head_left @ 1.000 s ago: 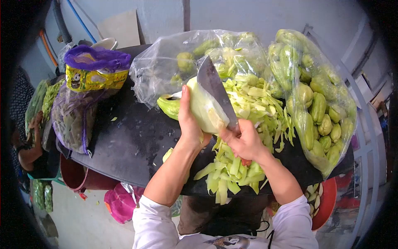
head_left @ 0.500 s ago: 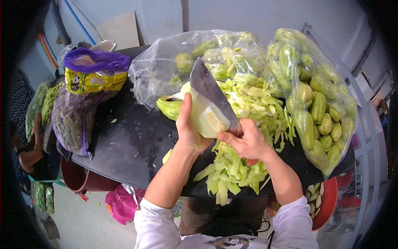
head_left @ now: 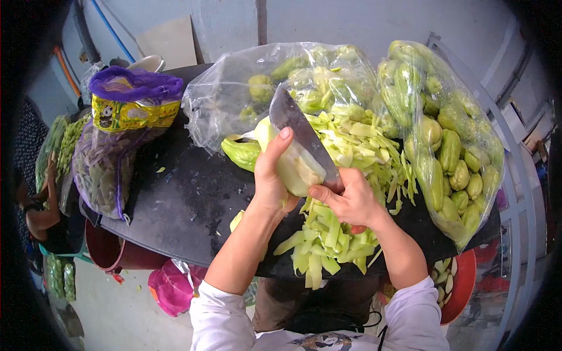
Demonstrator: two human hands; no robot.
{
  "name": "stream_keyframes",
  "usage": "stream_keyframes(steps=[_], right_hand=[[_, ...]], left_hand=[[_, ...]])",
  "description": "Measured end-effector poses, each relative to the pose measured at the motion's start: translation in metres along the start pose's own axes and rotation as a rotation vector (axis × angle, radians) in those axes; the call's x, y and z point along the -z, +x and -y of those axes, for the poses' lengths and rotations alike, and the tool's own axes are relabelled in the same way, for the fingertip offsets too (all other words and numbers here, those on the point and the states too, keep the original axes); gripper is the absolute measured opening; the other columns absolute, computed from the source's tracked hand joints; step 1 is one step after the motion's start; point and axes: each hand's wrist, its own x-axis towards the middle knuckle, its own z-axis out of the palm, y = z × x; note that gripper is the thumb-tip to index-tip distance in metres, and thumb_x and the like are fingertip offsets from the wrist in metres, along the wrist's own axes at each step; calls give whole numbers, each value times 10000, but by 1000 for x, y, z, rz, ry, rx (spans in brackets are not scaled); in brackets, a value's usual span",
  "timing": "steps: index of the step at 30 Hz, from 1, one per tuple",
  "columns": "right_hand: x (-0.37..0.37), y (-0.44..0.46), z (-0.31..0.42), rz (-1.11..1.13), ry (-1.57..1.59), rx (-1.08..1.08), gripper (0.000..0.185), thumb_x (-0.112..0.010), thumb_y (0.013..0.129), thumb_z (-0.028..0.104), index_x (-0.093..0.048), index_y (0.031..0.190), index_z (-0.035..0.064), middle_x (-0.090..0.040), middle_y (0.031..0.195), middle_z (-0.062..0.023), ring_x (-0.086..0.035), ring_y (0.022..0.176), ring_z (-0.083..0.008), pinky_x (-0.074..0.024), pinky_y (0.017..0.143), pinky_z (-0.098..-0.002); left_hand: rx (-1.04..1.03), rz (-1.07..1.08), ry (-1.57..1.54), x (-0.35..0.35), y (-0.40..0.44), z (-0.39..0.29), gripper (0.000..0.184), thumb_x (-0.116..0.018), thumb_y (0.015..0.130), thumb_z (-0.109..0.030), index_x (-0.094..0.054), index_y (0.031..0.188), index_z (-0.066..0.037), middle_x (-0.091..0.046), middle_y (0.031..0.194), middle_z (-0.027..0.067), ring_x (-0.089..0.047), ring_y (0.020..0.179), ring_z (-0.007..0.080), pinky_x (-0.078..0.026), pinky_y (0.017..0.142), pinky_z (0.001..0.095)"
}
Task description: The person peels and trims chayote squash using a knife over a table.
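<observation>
My left hand (head_left: pixel 274 178) is wrapped round a peeled chayote (head_left: pixel 297 169), pale green with a whitish cut face, its thumb lying along the near side. The broad dark blade of a knife (head_left: pixel 300 131) lies against the chayote's right side, tip pointing up and away. My right hand (head_left: pixel 348 199) grips this knife low down, close to the blade's base, with its thumb by the chayote's lower end; a bit of red shows under the fingers. An unpeeled chayote (head_left: pixel 241 153) lies just behind my left hand. Green peelings (head_left: pixel 333 240) are heaped beneath and beyond my right hand.
Clear plastic bags of chayotes stand at the back (head_left: pixel 228 76) and right (head_left: pixel 453 146) of the black table (head_left: pixel 175 199). A purple mesh sack (head_left: pixel 108 169) sits at left. A red basin (head_left: pixel 462 286) holds pieces below right. Another person's arm (head_left: pixel 50 216) shows far left.
The chayote has turned slightly in my left hand, and my left thumb has shifted up and right over it. The knife has barely moved. At far left, the other person's arm has shifted.
</observation>
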Motion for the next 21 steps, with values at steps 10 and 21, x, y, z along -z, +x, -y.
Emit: stream_keyframes(steps=[10,21], right_hand=[[5,2,-2,-77,-172,-41,391,-744,863,291,-632,1021,-49,-704,834,-163,-680,709,-247,-526,675,-369],[19,1,-4,-128,-153,-69,323,-732,880,250,-659,1016,-34,-694,772,-88,-630,670,-138,-497,615,-305]], left_hand=[[-281,-95,169,-6,7,3,427,-651,917,-415,-581,1077,-24,-618,884,46,-608,753,121,-509,666,276],[-452,-143,319,23,26,-3,534,-589,922,-556,-565,1001,-29,-603,857,56,-579,743,149,-493,674,302]])
